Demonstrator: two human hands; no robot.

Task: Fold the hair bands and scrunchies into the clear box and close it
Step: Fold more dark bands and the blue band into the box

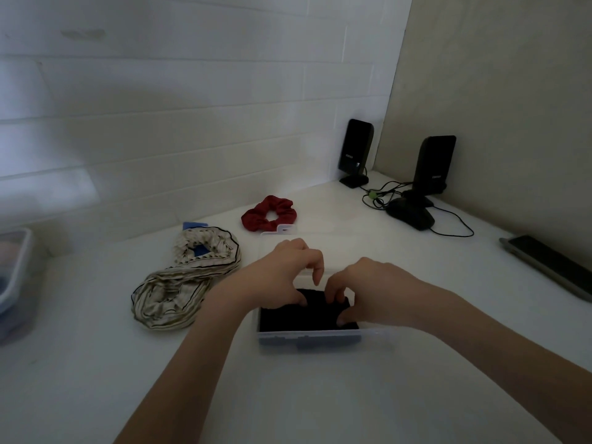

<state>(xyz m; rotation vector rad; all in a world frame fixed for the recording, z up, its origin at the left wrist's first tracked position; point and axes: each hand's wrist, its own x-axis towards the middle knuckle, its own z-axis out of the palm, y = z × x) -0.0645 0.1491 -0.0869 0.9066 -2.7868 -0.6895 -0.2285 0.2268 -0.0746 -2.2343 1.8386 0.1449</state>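
I see both hands over the box, which sits on the white table near centre. My left hand and right hand press into a black band lying inside it; the fingers are curled down onto the fabric, but whether they pinch it I cannot tell, since the knuckles hide the tips. The box's far side is covered by the hands, and its clear lid barely shows at 12 o'clock. A striped band lies twisted at 9 o'clock, over something blue (mostly hidden). The red scrunchie rests at 11 o'clock. Two black speakers stand at 1 o'clock; their white logos are too blurred to read. A tub is cut off at the left edge.
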